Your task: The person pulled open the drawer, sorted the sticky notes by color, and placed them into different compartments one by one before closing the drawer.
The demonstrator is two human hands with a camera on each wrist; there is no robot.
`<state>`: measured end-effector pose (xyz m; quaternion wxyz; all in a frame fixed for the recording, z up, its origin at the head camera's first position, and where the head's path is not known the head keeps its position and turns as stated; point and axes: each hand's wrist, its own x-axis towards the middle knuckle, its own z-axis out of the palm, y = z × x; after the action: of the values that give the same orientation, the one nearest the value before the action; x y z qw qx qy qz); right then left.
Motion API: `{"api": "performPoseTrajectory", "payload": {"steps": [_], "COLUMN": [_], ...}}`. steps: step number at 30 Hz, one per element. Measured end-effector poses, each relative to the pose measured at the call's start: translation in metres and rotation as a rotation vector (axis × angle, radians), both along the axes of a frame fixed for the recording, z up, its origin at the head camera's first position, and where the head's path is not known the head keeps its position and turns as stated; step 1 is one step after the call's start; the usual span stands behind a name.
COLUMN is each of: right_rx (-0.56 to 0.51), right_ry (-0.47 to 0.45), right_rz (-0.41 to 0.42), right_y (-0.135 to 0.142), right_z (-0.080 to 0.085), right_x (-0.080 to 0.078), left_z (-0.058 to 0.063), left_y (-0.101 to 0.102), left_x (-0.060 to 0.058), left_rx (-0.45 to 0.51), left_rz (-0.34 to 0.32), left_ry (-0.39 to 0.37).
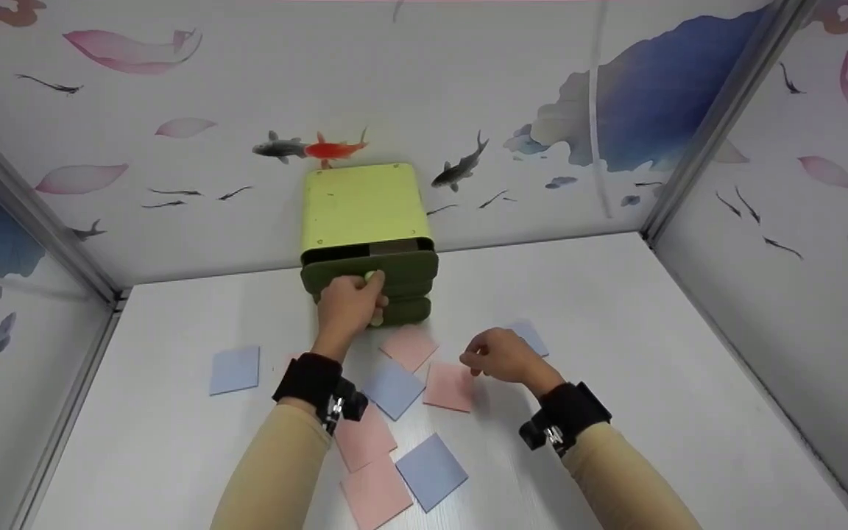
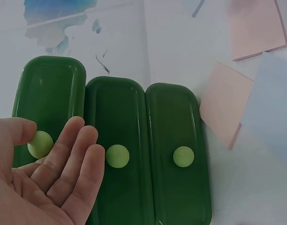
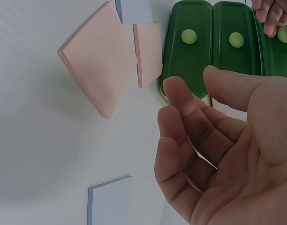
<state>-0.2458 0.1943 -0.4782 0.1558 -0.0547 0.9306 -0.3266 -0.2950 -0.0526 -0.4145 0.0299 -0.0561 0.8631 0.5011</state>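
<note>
left hand (image 1: 350, 303): pinching knob (image 2: 41, 144) of top drawer (image 1: 413, 266), partly out | right hand (image 1: 501, 355): loosely curled, holding nothing, near pink square (image 1: 448, 388) | cabinet (image 1: 365, 206): back of bench (image 1: 615, 316), by wall (image 1: 232, 96)

The green drawer fronts (image 2: 174, 117) look like glossy plastic, the pink squares (image 3: 99, 61) matt, the tabletop (image 1: 659, 368) smooth.

head view: fairly bright, soft even light, source out of frame. pale vertical streak of glare on the back wall (image 1: 592, 96), faint soft shadow on the worktop (image 1: 637, 353) near the right hand (image 1: 501, 357). wide-lens stretch toward the edges. both wrist views dimmer, greyish, low contrast; thin highlights on the green drawer fronts (image 2: 117, 117). fine detail a bit soft.
</note>
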Motion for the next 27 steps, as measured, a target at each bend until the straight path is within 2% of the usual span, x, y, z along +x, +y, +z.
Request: {"api": "performPoseTrajectory", "payload": {"steps": [17, 27], "right_rx": [-0.002, -0.013], "right_ry": [-0.02, 0.006], "right_rz": [-0.035, -0.005], "right_y": [-0.003, -0.002], "right_z": [-0.001, -0.004], "right_x": [0.0, -0.002], "left_z": [0.001, 0.0], "left_y": [0.0, 0.002], "left_x": [-0.017, -0.023], "left_rx": [-0.002, -0.018], "left_rz": [0.008, -0.007], "left_ry": [-0.003, 0.035]}}
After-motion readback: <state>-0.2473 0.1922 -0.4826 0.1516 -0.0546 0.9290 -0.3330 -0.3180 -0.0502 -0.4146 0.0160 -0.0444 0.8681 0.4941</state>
